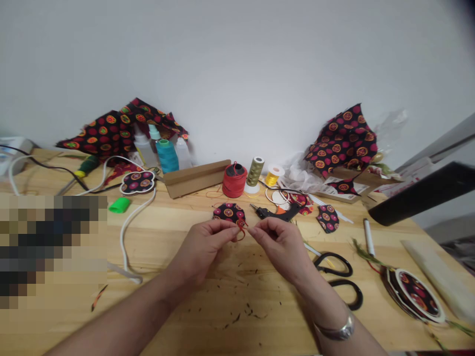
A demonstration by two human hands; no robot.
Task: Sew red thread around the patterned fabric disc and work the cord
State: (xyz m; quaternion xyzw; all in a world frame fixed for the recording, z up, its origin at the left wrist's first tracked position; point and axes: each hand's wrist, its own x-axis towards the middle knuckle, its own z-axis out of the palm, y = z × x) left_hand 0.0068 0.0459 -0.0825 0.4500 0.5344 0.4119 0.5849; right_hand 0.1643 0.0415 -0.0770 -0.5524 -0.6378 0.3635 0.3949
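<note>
A thin red cord point(241, 234) forms a small loop between my hands above the table. My left hand point(206, 247) pinches it between thumb and forefinger. Thumb and forefinger of my right hand point(284, 249) are pinched at the cord's other side, the fingertips close to those of the left. Just behind the fingertips lies a round patterned fabric piece point(228, 210), partly covered by the left hand. A hot glue gun point(278, 213) rests beyond my right hand. Scissors point(343, 282) with black handles lie beside my right forearm, their blades hidden beneath it.
Red cord spool point(234, 182), olive thread cone point(255, 172) and yellow spool point(273, 176) stand behind. A cardboard strip point(198, 179), teal thread cone point(167, 157) and white cable point(124, 232) are leftward. At right are a marker point(368, 237), fabric-covered discs point(419, 294) and a dark bar point(423, 193).
</note>
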